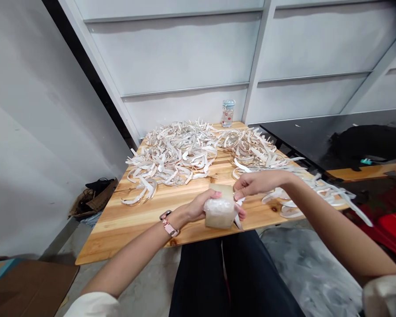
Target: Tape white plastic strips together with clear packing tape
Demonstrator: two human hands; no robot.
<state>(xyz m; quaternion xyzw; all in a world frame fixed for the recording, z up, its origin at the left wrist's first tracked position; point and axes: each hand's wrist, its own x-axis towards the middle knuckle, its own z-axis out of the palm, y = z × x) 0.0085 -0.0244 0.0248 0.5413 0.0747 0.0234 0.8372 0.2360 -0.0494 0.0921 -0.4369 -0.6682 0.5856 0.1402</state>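
Dark-clad legs (231,277) nearest, below surface (119,233). Left hand (198,206) grips fat yellowish roll (218,219) over near edge, turned sideways. Right hand (254,182), just right of roll, pinches white strip (238,222) against it.

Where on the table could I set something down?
Most room: the table's near-left corner, between the left forearm and the left heap of strips. A smaller patch shows between that heap and the right heap. Both heaps are crowded.
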